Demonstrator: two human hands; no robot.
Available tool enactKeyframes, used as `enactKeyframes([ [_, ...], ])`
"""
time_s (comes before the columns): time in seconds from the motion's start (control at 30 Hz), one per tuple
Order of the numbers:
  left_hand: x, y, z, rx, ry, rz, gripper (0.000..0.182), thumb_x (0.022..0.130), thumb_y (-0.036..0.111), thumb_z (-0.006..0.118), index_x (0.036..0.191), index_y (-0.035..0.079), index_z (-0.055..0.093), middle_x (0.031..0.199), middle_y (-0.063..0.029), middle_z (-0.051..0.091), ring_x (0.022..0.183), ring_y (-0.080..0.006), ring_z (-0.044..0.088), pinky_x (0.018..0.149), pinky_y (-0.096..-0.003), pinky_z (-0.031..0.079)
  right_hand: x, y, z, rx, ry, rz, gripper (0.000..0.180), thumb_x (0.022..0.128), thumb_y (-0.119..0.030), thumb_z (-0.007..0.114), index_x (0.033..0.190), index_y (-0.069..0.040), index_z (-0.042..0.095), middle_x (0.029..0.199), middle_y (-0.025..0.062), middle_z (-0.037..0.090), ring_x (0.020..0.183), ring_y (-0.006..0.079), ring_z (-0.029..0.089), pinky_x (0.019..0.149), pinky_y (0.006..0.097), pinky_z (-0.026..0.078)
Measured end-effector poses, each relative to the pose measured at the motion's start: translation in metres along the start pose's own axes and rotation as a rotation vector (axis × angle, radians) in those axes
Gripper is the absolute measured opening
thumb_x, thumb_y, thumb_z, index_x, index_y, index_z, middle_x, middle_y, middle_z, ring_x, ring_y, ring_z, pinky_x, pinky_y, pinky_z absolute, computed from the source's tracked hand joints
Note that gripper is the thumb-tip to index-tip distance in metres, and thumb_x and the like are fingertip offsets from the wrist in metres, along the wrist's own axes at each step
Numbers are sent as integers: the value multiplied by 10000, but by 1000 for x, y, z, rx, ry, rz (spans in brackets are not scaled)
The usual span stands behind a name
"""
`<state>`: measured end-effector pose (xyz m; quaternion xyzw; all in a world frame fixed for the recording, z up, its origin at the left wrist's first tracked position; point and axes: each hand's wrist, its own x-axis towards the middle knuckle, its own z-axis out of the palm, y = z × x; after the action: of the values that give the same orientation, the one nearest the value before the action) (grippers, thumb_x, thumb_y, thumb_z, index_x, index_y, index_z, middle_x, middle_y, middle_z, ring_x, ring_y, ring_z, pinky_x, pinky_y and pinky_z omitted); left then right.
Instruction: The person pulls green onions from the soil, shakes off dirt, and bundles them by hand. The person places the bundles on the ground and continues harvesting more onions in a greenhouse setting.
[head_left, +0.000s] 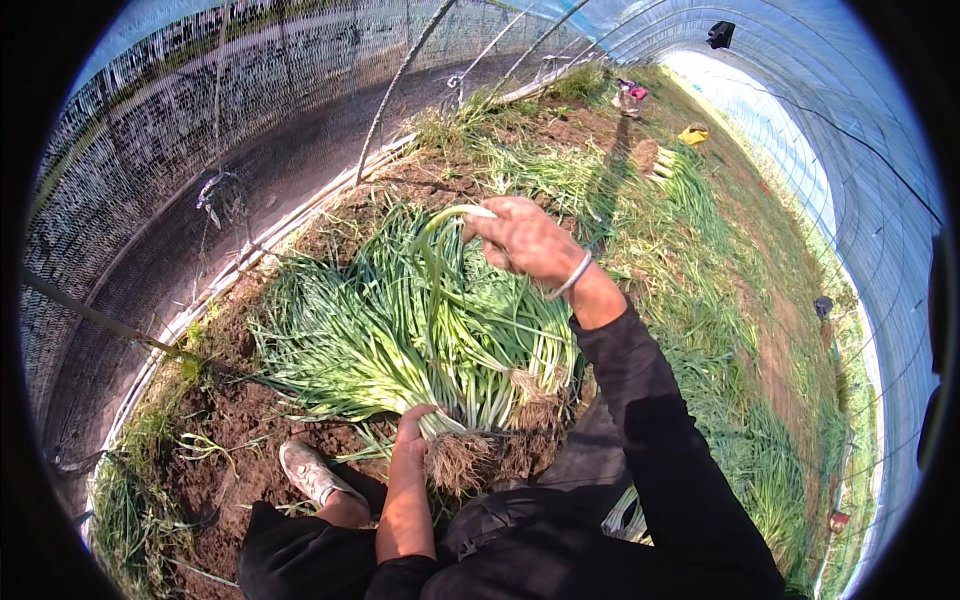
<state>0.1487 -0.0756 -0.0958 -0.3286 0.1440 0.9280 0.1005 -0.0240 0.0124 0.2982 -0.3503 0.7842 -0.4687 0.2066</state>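
My left hand (414, 429) grips a bunch of green onions (375, 375) by the white stems, just above the tangled brown roots (459, 461). Raised above the heap, my right hand (517, 236) pinches a single pale, bent stalk (454, 213) whose green leaf hangs down over the pile. A pale band circles my right wrist. More green onions (525, 382) with soil-stained roots lie against the held bunch, to its right. My left fingers are partly hidden beneath the stems.
Dark soil (217, 457) lies by my shoe (311, 469). Metal hoops and mesh netting (225, 112) run along the left. Further off are another bundle of green onions (667, 165), a yellow item (694, 135) and a bag (628, 99). Cut leaves cover the ground rightward.
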Motion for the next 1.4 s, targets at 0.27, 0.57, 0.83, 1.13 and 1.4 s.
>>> enactKeyframes([
  [0.27,3,-6,-1,-90,-47,33,399,771,23,563,1126,-146,496,965,-224,649,878,-320,661,800,-426,574,86,-96,3,176,563,-604,212,942,-174,546,868,3,637,588,-18,495,452,40,388,391,196,303],
  [0.57,5,-12,-16,-126,-10,135,342,787,66,602,1089,-87,550,988,-196,630,872,-307,641,781,-410,560,-68,187,183,-62,128,376,237,817,-248,609,795,-15,646,628,96,591,524,197,527,530,350,448],
  [0.83,6,-19,-28,212,285,154,266,748,140,638,989,29,661,1053,-157,617,1043,-270,543,960,-352,400,-119,264,216,-24,-7,439,331,858,-310,578,944,1,651,623,123,580,566,224,558,553,375,443],
  [1.13,23,-18,-36,137,60,-39,429,766,155,642,1151,-17,564,1098,-192,604,1063,-285,566,856,-416,483,-72,216,187,-643,-208,316,414,898,-424,493,1001,-62,667,924,178,662,834,342,638,743,415,504],
  [1.4,77,-54,-58,270,151,173,518,871,277,621,1276,-27,510,1240,-131,557,1099,-221,525,912,-367,428,40,213,287,-473,52,-255,251,862,-261,535,919,-53,662,840,181,653,797,332,628,732,411,490],
])
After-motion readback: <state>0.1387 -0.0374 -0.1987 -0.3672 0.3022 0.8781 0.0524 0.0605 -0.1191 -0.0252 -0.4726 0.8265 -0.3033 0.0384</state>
